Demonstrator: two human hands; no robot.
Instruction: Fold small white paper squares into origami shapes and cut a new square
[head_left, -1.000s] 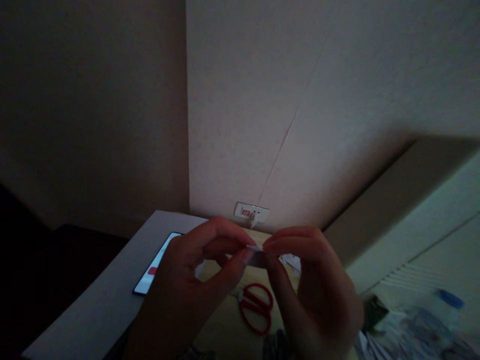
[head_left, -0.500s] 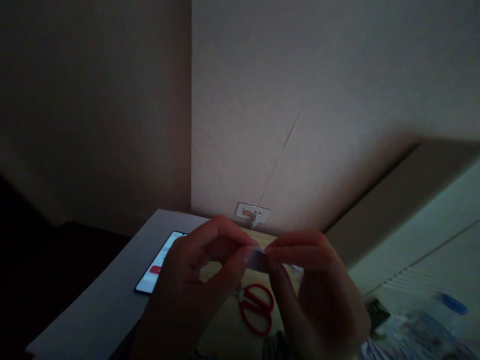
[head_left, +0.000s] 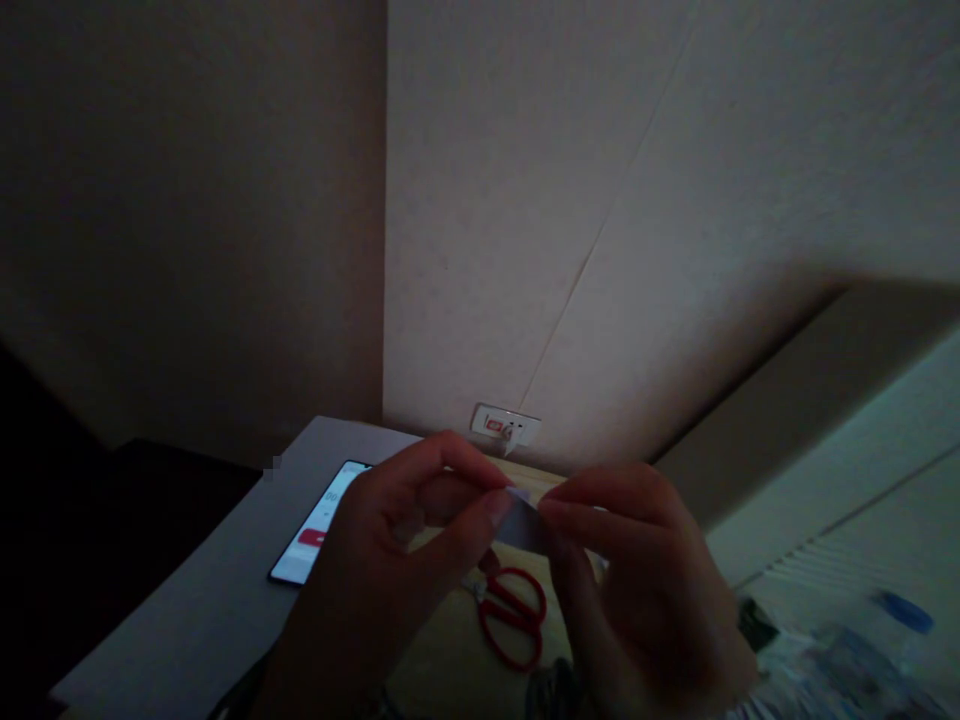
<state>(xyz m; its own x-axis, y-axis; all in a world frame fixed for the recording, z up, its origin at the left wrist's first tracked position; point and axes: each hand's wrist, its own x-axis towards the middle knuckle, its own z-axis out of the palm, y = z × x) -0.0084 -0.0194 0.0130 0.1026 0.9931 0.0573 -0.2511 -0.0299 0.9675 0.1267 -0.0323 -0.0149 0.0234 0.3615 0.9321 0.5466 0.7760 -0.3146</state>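
Observation:
Between my two hands is a small piece of pale paper (head_left: 522,527), folded or bent along its upper edge. My left hand (head_left: 405,540) pinches its left end between thumb and forefinger. At its right end, the thumb and fingers of my right hand (head_left: 645,570) close on it. Below the paper, red-handled scissors (head_left: 514,615) lie on a light wooden surface (head_left: 450,665); their blades are mostly hidden behind my left hand. A lit phone (head_left: 319,525) rests to the left, partly covered by the same hand.
The phone lies on a white board or sheet (head_left: 187,590). A wall socket (head_left: 506,424) with a plug in it sits just behind my hands. At the lower right are clear plastic items and a blue cap-like thing (head_left: 905,611), blurred.
My right hand has shifted slightly to the right and turned a little. More of the paper shows between the fingertips, with its fold more visible. My left hand has hardly moved.

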